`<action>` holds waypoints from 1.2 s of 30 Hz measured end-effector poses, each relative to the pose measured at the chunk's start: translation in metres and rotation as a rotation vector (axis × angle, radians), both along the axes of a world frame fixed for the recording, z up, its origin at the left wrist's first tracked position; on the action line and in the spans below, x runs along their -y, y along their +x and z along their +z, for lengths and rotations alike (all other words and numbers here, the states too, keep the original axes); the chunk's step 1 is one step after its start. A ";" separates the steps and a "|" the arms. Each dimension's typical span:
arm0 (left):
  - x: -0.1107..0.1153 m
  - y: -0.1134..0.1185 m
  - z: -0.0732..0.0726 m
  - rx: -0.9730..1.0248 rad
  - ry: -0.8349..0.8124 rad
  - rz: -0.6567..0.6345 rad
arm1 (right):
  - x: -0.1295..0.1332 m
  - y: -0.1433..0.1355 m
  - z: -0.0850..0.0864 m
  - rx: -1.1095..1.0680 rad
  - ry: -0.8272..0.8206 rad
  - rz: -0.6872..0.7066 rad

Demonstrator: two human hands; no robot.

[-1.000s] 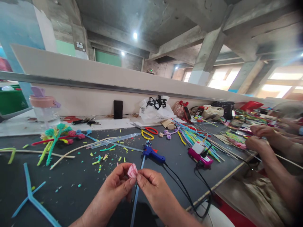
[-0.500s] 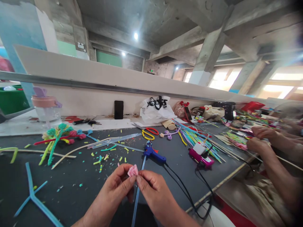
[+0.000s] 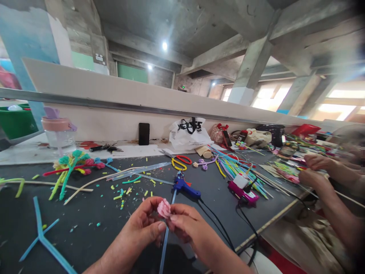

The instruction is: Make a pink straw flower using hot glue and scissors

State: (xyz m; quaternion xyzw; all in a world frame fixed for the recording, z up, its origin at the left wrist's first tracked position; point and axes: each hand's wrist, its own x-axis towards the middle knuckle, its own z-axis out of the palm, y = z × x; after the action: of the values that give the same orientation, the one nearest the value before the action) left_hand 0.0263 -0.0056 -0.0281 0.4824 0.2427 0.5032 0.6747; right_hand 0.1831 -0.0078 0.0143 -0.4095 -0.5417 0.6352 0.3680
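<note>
The small, fluffy pink gathered piece (image 3: pixel 164 208) sits upright between the two hands, above the dark grey desk (image 3: pixel 114 243); the right hand (image 3: pixel 194 226) pinches it low down, near its base, with thumb and fingers closed, while the left hand (image 3: pixel 141 226) is curled beside it, forefinger against its upper side and thumb lower and apart from it; whether the left fingers also grip anything, I cannot tell.

To work it well, the pinch is best kept firm at the base and light on the folds, since the soft layers look easy to flatten; the left forefinger can serve as a steady backstop while the piece is turned in small amounts; both hands are better kept clear of the metal nozzle end of the blue glue gun (image 3: pixel 186 187), which lies just beyond them and may be hot; the long translucent stick (image 3: pixel 164 247) passing beneath the hands is best left unbumped.

Against the earlier frame, the thumbs no longer meet under the piece; the left thumb has dropped away, and the pink folds show rounder and fuller; the gun and scraps keep their places on the desk.
</note>
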 end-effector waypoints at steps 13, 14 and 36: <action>0.000 0.008 -0.004 0.003 -0.090 0.048 | -0.003 -0.010 -0.010 -0.063 0.123 -0.304; 0.000 0.009 -0.005 0.015 -0.087 0.039 | -0.001 -0.013 -0.012 -0.059 0.126 -0.316; 0.011 -0.008 0.024 0.365 -0.354 -0.313 | 0.000 0.003 0.005 0.103 0.415 -0.316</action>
State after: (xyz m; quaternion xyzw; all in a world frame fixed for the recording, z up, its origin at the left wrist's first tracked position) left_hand 0.0183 -0.0163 -0.0041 0.2903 0.1241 0.4211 0.8503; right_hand 0.1859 -0.0078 0.0190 -0.4363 -0.6078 0.4236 0.5107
